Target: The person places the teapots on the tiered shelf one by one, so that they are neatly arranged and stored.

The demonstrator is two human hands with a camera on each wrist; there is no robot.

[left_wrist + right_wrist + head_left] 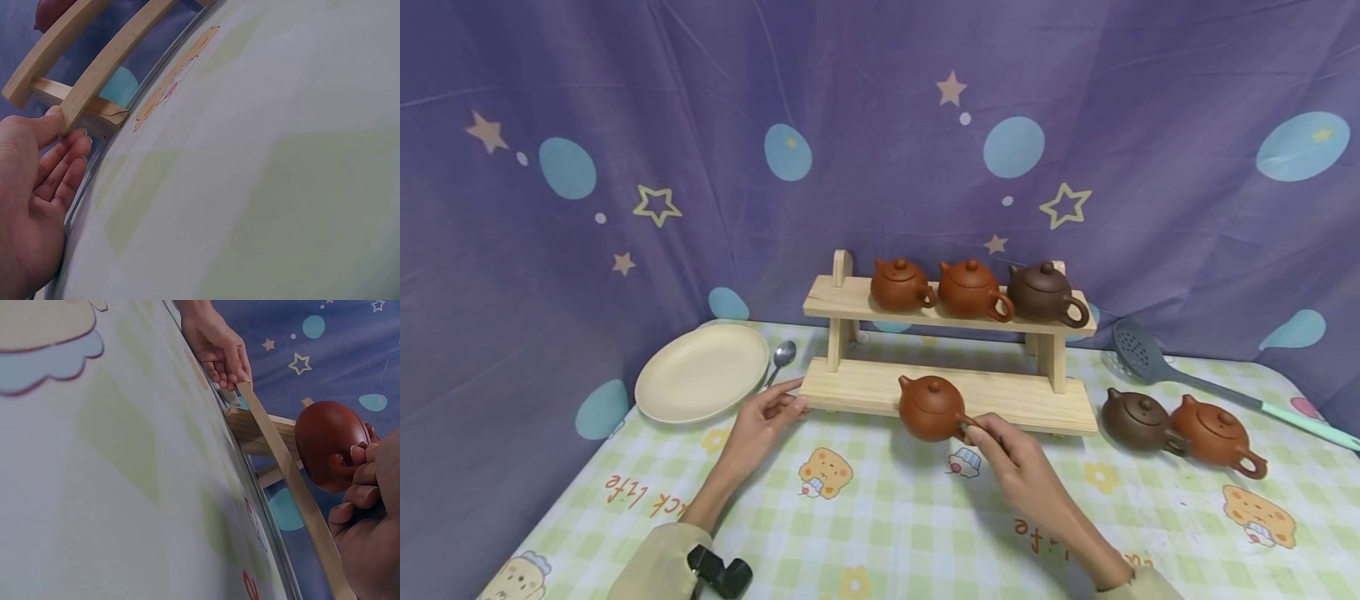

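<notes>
The left hand (758, 427) gripped the left end of the lower board of a wooden shelf (857, 383) between thumb and curled fingers. The right hand (1022, 471) had thumb and fingers clamped on the handle of a red-brown teapot (931, 408), at the front edge of the shelf's lower board; whether its base touched the wood could not be told. Those fingers hid much of the handle in the right wrist view. In the left wrist view, a dark reddish shape (50, 14) beyond the shelf was cut off. Right of the shelf, a slotted skimmer (1138, 352) ran out of frame.
</notes>
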